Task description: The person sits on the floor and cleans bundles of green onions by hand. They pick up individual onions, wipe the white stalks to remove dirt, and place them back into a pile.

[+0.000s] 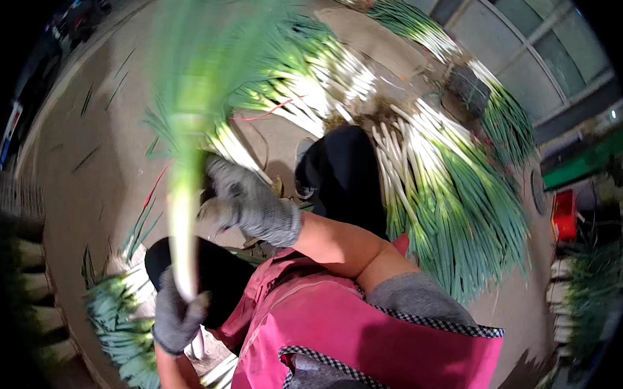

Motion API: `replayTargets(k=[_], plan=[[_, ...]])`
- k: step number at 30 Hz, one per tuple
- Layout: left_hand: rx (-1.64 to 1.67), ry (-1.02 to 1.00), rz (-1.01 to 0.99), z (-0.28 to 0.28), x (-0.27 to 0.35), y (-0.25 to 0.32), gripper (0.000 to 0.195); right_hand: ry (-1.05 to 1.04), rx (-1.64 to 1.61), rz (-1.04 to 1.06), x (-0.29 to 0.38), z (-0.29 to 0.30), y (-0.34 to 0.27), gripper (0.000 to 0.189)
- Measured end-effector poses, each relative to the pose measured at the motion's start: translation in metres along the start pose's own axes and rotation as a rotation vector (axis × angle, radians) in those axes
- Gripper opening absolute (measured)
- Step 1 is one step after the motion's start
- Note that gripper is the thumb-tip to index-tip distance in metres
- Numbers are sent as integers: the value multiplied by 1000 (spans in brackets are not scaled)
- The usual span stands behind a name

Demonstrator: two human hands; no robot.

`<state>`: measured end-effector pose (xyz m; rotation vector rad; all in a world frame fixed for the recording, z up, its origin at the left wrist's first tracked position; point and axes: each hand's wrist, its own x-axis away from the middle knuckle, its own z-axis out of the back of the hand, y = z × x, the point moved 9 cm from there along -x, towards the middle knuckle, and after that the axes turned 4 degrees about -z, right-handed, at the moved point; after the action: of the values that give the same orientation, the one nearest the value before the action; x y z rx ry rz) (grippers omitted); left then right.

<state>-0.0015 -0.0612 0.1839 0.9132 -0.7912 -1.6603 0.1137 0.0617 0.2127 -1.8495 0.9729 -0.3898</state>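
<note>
My left hand (177,314), in a grey knit glove, grips the white lower end of a large green onion (182,230) at lower left. Its green leaves rise towards the top and are blurred. My right hand (248,202), also gloved in grey, is just right of the stalk, thumb and fingers parted, with nothing visible in it. Beyond it lies a pile of green onions (305,90) with a red tie (265,113). A second large pile (447,200) fans out right of my knee. More trimmed-looking onions (128,332) lie at lower left.
My black-trousered knees (343,180) stand between the piles. A dark block (467,92) rests by further bundles (507,125) along a panelled door (526,52). A red container (564,216) stands at the right. Loose leaves (86,157) lie on the floor at left.
</note>
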Motion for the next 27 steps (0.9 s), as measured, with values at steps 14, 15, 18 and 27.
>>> replayTargets(k=[14, 15, 18, 27], plan=[[-1041, -345, -175, -60, -174, -87, 38, 1400, 23, 697, 314, 404, -185, 17], [-995, -432, -115, -66, -171, -101, 37, 1401, -7, 672, 331, 448, -191, 17], [-853, -582, -27, -76, -156, -128, 33, 1431, -345, 766, 386, 591, -171, 19], [-921, -443, 216, -9, -153, -136, 35, 615, 610, -154, 1, 382, -95, 37]])
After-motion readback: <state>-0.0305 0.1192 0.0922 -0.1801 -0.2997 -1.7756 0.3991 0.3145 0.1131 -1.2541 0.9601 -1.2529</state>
